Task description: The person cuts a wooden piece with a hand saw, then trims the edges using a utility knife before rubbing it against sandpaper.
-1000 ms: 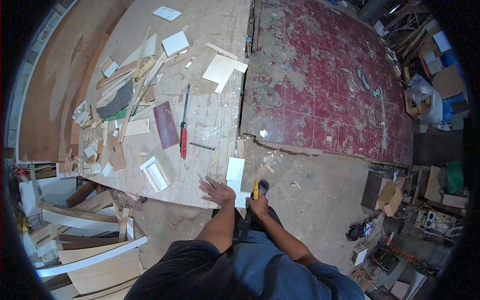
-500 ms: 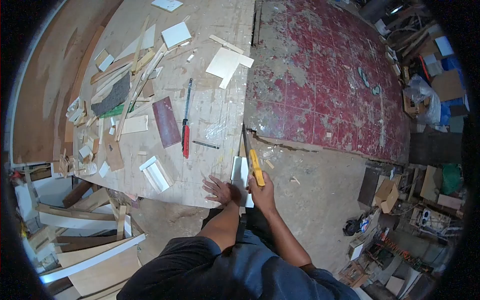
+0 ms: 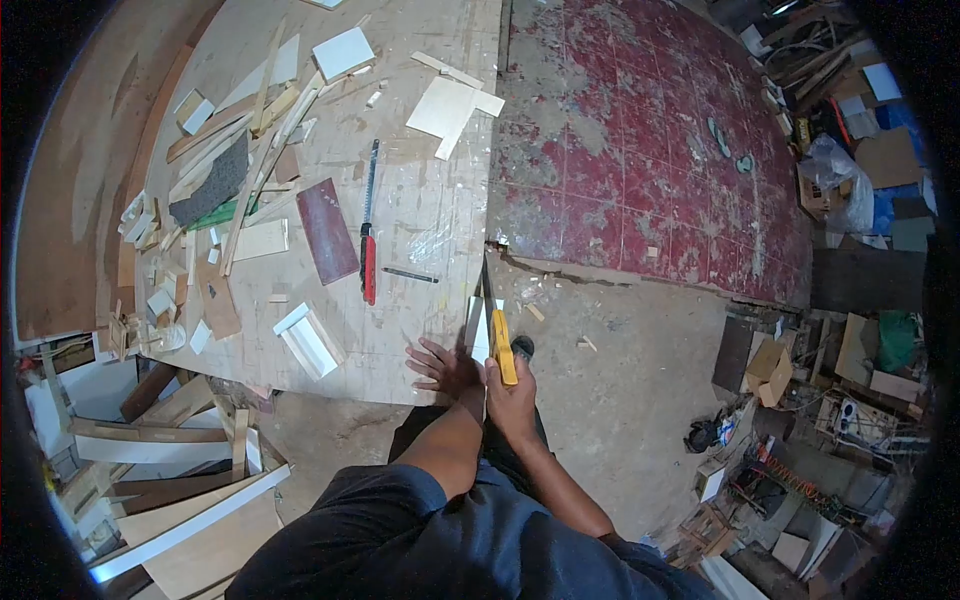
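Observation:
My left hand [image 3: 441, 366] lies flat with spread fingers on the near right corner of the wooden work table [image 3: 430, 190], pressing beside a small white board piece [image 3: 476, 327]. My right hand [image 3: 513, 395] grips the yellow handle of a handsaw [image 3: 500, 343]. Its blade runs away from me along the table's right edge, against the white piece.
On the table lie a second saw with a red handle [image 3: 367, 235], a dark red panel [image 3: 327, 230], a pencil [image 3: 408, 274], white offcuts [image 3: 310, 343] and several wood strips [image 3: 240, 150]. Red tiled floor [image 3: 650, 150] lies to the right, clutter along the far right, boards [image 3: 170, 470] at lower left.
The saw rose from low beside the table corner to the table's edge and now lies along the white piece. My left hand shifted slightly toward it.

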`<state>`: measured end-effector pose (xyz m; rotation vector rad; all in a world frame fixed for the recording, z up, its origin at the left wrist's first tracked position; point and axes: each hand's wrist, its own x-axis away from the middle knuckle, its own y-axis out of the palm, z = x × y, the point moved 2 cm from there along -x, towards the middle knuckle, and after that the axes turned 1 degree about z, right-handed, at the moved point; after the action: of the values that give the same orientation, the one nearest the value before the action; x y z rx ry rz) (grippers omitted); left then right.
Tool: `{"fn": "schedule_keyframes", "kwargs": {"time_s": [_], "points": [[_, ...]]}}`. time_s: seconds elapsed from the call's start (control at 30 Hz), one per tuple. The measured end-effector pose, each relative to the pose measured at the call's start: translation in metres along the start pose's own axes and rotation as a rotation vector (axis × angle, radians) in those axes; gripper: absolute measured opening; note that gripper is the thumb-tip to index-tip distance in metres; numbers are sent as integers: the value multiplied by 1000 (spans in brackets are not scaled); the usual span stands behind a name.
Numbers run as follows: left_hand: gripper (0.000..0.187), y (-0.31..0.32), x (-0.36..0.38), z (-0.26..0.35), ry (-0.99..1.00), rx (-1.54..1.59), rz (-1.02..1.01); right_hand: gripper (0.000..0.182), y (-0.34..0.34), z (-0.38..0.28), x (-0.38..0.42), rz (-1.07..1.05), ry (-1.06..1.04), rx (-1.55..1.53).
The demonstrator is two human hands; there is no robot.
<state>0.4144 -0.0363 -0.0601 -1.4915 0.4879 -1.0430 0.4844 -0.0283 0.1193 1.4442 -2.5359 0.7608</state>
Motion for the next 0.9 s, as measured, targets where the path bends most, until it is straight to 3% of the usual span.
{"fn": "schedule_keyframes", "kwargs": {"time_s": [0.43, 0.53, 0.63, 0.8, 0.9], "points": [[81, -3, 9, 1, 13, 5, -36, 38, -1, -42, -18, -126, 147, 105], [81, -4, -1, 4, -3, 1, -40, 37, -6, -67, -26, -156, 87, 230], [81, -9, -18, 9, -4, -1, -38, 32, -1, -32, -42, -163, 105, 132], [81, -16, -11, 14, -13, 18, -32, 27, -19, -62, -44, -269, 197, 56], [81, -17, -23, 11, -35, 20, -41, 26, -2, -36, -55, -215, 185, 42]]}}
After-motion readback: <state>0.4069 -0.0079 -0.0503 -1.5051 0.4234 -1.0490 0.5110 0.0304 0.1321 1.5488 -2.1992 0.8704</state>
